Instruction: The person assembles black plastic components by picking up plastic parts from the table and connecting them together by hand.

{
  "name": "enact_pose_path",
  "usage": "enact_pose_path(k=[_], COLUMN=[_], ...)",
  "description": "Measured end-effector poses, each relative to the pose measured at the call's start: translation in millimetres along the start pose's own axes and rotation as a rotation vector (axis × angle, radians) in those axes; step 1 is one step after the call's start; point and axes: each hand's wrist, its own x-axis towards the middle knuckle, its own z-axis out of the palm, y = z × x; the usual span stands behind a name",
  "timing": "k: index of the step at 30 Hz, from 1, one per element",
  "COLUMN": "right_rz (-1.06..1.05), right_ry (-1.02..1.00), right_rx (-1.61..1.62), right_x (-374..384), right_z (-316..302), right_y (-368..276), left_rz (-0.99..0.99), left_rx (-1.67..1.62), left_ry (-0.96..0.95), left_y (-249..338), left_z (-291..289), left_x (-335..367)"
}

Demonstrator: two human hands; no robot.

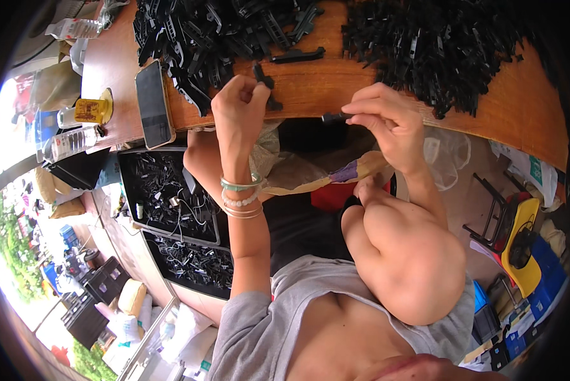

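Note:
My left hand (239,105) is closed in a pinch at the table's near edge, its fingertips on a curved black plastic part (269,89). To the right, my right hand (386,117) pinches a small dark piece (334,118) between thumb and fingers, just off the edge. A large pile of long black plastic parts (215,38) lies beyond my left hand. Beyond my right hand is a heap of smaller black parts (431,51). One long black part (298,55) lies alone between the two piles.
On the wooden table (317,82) at left lie a phone (153,105), a yellow container (91,111) and a clear bottle (72,143). Black trays (190,260) of small parts stand below left. A brown bag (310,181) hangs beneath the edge. A yellow chair (523,247) stands right.

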Motion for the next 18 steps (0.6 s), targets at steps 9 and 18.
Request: enact_pose_path(k=[9,18], right_rz=[-0.165,-0.238], right_ry=[-0.058,0.083], right_rx=[0.025,-0.259], right_x=[3.1,-3.8], right_z=[-0.4,1.8], right_y=[-0.9,1.4], left_rz=[-0.165,0.167], left_rx=[-0.802,-0.278], left_ry=[-0.641,-0.485], left_y=[36.8,42.5], left_z=[13.0,19.6], left_x=[-31.7,-52.3])
